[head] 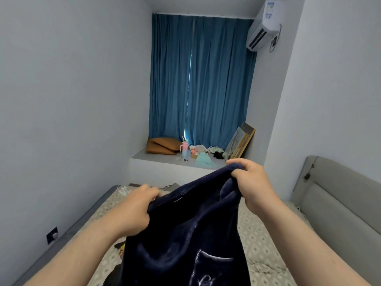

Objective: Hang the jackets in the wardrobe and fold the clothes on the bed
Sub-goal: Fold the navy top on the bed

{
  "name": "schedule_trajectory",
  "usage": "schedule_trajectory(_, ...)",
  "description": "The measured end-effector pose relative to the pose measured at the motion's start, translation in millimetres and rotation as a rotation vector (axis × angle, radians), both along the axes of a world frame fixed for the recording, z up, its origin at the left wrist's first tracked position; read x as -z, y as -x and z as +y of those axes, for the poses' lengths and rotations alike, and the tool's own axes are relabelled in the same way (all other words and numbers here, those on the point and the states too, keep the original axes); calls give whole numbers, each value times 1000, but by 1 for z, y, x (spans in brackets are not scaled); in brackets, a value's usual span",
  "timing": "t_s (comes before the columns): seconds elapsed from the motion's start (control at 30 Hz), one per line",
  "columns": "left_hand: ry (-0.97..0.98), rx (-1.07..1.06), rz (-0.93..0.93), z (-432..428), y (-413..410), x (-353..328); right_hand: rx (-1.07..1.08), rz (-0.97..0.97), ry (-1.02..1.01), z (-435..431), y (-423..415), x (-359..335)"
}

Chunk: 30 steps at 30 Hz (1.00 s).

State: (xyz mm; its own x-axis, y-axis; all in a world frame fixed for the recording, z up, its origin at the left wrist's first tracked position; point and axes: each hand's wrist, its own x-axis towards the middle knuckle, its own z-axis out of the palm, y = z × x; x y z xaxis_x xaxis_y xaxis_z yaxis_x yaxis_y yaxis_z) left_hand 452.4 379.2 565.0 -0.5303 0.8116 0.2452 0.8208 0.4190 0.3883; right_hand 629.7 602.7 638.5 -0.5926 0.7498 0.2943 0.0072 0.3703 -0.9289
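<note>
Above the bed, a dark navy fleece garment hangs lifted off the patterned sheet. Left hand grips its upper edge with curled fingers; right hand pinches the opposite corner, held higher. Blue curtains are drawn behind; a grey headboard stands at right.

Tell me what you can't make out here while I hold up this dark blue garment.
Head view only.
Dark blue garment: bottom edge cuts off its lower part.
Bed: middle hidden behind the garment.
Clutter on the window ledge: too small to identify.
Left hand fingertips: blurred, curled into fabric.
</note>
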Motion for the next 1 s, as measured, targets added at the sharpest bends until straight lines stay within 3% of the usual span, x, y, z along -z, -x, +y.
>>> schedule_trajectory(0.07, 174, -194, 34, -2, 10, 20, 74, -45, -93, 4, -4, -9)
schedule_trajectory(0.13, 202, -354, -107, -1, 18, 34, 210, -184, -330, 12, -10, -13)
schedule_trajectory(0.2, 26, -361, -471, 4, 26, 39, 253, -279, -472, 19, -16, -14)
schedule_trajectory(0.27, -171, -299, -849, 11, 25, 32, 231, -364, -463, 26, -18, -12)
schedule_trajectory(0.4, -415, -234, -1012, 31, 32, 7, 206, -453, -292, 43, -33, -11)
schedule_trajectory(0.47, -479, -162, -1022, 37, 40, -15, 245, -499, -364, 53, -50, -17)
schedule_trajectory(0.53, -458, -16, -840, 36, 51, -33, 236, -541, -423, 64, -71, -29)
schedule_trajectory(0.63, -153, 98, -203, 38, 61, -53, 70, -608, -388, 75, -103, -45)
schedule_trajectory(0.73, -138, 170, 200, 58, 72, -66, -3, -667, -448, 86, -128, -51)
schedule_trajectory(0.8, -187, 184, 298, 73, 76, -70, 100, -669, -561, 92, -137, -50)
schedule_trajectory(1.0, -316, 76, 242, 106, 76, -83, 325, -557, -658, 100, -153, -46)
